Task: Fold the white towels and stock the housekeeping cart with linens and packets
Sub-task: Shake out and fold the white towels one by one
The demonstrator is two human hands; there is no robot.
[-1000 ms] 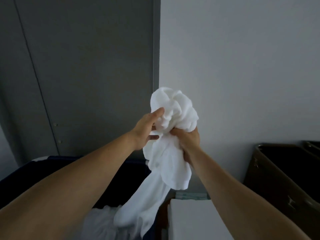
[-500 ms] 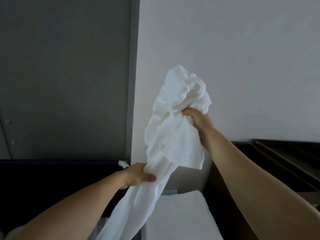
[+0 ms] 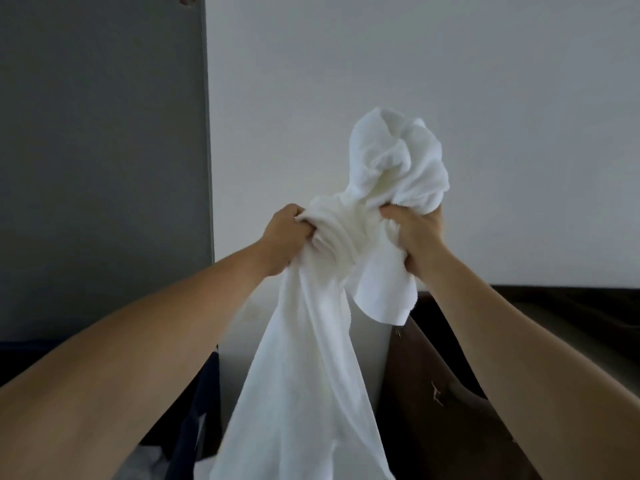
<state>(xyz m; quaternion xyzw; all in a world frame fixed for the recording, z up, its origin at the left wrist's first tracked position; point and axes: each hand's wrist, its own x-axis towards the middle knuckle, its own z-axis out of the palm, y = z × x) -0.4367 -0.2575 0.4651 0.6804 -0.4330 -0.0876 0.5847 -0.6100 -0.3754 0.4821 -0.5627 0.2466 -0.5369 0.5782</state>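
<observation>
A crumpled white towel [image 3: 311, 358] hangs in front of me at chest height, bunched at the top and trailing down past the bottom edge of the view. My left hand [image 3: 285, 237] grips a gathered fold on its left side. My right hand [image 3: 417, 233] grips the bunched upper part, and a ball of cloth bulges above that fist. A loose corner of the towel droops below my right hand. Both arms are stretched forward.
A dark blue fabric bin [image 3: 194, 424] stands at the lower left with some white linen inside. A dark brown cart or bin [image 3: 450, 393] is at the lower right. A white wall [image 3: 415, 64] and a grey panel [image 3: 104, 133] lie straight ahead.
My left hand has moved up the towel from a low hold to a grip level with my right hand. The towel is now bunched between both fists.
</observation>
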